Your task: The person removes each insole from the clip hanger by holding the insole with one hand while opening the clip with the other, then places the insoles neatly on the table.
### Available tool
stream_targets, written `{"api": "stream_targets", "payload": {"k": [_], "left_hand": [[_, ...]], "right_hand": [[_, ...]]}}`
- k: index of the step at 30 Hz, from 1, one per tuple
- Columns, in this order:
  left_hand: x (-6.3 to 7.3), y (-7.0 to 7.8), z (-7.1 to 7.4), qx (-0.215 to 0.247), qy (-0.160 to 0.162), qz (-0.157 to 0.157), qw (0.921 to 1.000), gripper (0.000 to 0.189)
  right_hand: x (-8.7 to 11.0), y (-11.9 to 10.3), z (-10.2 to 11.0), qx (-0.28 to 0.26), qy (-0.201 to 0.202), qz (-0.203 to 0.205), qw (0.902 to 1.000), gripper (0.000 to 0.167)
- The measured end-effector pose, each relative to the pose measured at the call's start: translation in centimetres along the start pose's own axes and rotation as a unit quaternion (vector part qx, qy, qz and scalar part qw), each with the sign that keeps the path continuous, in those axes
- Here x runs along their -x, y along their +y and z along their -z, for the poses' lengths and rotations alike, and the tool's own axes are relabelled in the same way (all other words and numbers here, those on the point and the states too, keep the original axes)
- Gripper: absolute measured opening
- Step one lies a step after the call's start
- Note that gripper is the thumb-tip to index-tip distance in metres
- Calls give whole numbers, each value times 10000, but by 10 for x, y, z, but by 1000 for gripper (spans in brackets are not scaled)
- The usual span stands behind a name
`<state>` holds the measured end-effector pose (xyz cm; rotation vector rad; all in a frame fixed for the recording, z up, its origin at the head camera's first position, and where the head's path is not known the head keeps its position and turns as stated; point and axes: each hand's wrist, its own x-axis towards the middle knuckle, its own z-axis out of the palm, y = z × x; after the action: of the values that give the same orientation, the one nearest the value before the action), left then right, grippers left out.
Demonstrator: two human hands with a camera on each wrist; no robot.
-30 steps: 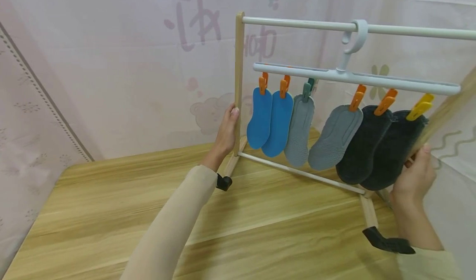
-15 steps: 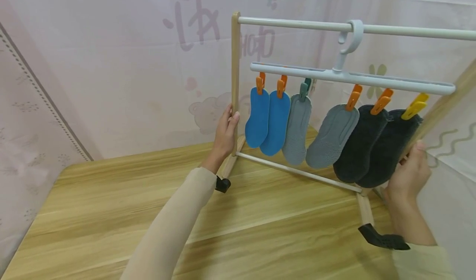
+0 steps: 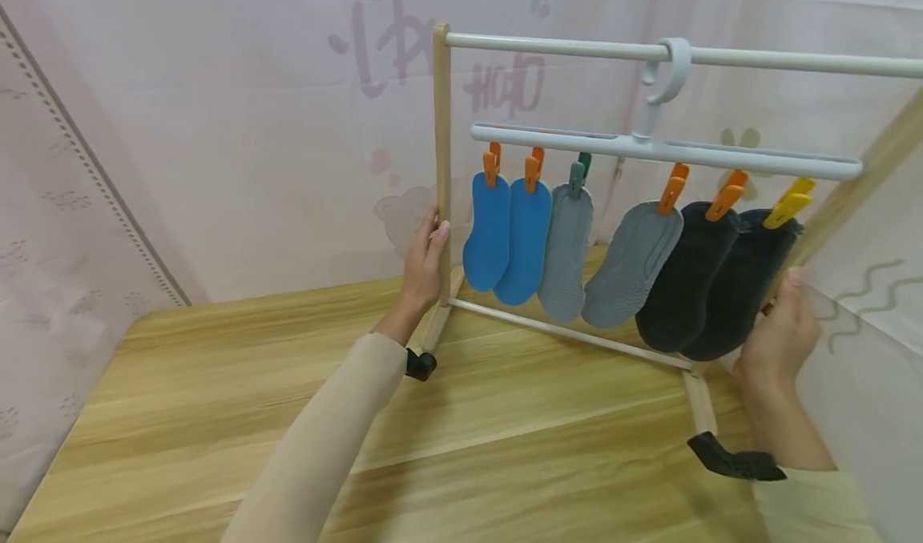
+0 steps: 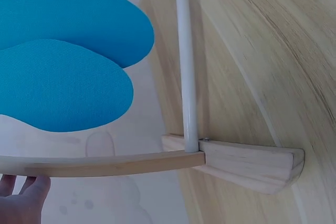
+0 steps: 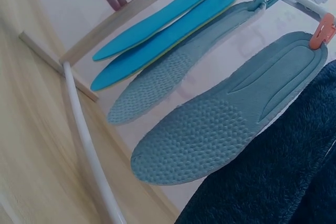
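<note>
A wooden rack with a white top rail stands on the table, and a white clip hanger hangs from that rail. My left hand holds the rack's left post, thumb against its near side. My right hand grips the right post low down, partly behind the black insoles. Clipped in a row are two blue insoles, two grey insoles and two dark fuzzy insoles. In the left wrist view, my left fingers touch the post. The right wrist view does not show my right hand.
The wood-grain table extends left and forward of the rack. A pale printed curtain hangs behind. Black feet cap the rack's wooden legs, and a white lower bar joins the sides.
The rack has shifted a little to the left over the table, with both hands on its posts. The hanger and insoles have moved along with it.
</note>
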<state>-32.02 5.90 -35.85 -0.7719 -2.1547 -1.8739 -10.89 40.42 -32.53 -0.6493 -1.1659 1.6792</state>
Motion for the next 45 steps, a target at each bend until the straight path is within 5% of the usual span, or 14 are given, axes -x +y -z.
{"api": "stream_targets", "payload": {"k": [12,18,24,33,45], "left_hand": [[3,-1,1,-101,76,-89,9999,67],[3,-3,1,-147,144,-182,9996,90],[5,-2,3,-22,148,-201,9997,68],[7,-4,2,30,166,-407,9990,65],[8,-5,1,346,107,-237,9991,56]], "right_hand": [[1,2,3,498,37,444,9978,47],[0,0,2,552,-169,654,9962,40],[-2,-1,2,766,-285,753,9938,37],[-6,4,5,567,-374,869,9939,39],[-7,2,11,2043,-663,1602,9634,37]]}}
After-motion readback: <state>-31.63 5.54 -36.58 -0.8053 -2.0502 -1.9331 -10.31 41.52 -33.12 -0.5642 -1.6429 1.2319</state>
